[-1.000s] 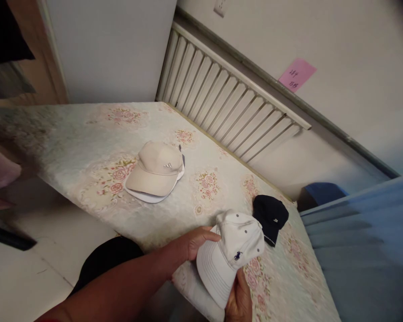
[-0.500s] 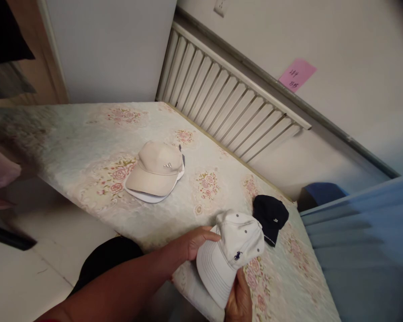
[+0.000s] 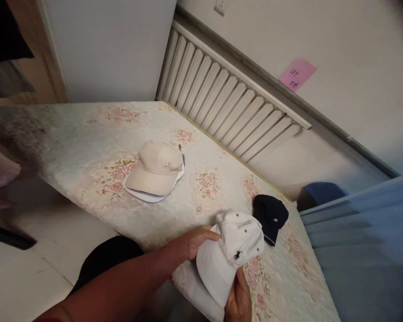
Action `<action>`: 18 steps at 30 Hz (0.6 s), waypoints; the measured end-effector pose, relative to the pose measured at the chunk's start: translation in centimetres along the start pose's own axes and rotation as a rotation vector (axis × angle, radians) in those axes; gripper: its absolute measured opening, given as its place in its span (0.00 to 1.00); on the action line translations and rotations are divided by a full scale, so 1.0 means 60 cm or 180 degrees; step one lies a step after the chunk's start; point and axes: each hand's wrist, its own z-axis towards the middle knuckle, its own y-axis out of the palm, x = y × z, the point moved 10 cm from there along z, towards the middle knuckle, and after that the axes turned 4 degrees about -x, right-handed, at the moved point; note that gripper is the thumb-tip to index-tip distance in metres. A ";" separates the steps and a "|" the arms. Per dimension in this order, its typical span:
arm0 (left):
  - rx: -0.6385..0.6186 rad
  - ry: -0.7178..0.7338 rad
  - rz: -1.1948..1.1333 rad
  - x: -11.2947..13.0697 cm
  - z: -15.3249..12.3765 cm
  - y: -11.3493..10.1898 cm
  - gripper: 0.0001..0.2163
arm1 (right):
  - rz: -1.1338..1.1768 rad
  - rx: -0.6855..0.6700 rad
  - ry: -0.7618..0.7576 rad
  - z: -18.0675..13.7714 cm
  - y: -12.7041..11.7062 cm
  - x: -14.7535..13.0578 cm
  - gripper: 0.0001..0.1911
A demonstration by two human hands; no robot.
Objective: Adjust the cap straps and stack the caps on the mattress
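Both my hands hold a white cap (image 3: 230,252) with a small dark logo above the near edge of a flower-patterned mattress (image 3: 87,134). My left hand (image 3: 193,241) grips the cap's left side, thumb on top. My right hand (image 3: 238,299) holds the brim from below, at the bottom of the picture. Just behind the white cap lies a black cap (image 3: 270,216). Farther back on the mattress a beige cap (image 3: 154,167) is stacked on top of a white cap (image 3: 147,196), of which only the brim edge shows.
A white radiator (image 3: 228,100) runs along the wall behind the mattress, with a pink note (image 3: 297,74) stuck above it. Blue fabric (image 3: 362,241) fills the right side. Pale floor (image 3: 27,268) and a dark object (image 3: 6,237) lie at the left.
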 end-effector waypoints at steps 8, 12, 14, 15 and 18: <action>-0.0042 0.0056 0.0028 0.003 0.000 0.001 0.18 | 0.0132 0.0095 0.0167 0.017 0.001 0.023 0.30; -0.0059 0.0072 0.0025 0.004 0.000 0.001 0.18 | 0.0341 0.0215 0.0237 0.024 -0.004 0.037 0.29; -0.0056 0.0066 0.0030 0.004 0.000 0.001 0.18 | 0.0397 0.0220 0.0269 0.027 -0.006 0.041 0.28; -0.0036 0.0060 0.0039 0.004 0.001 0.000 0.17 | 0.0424 0.0205 0.0286 0.029 -0.006 0.042 0.28; 0.0000 0.0056 0.0050 0.003 0.002 -0.003 0.16 | 0.0521 0.0105 0.0320 0.032 -0.001 0.044 0.27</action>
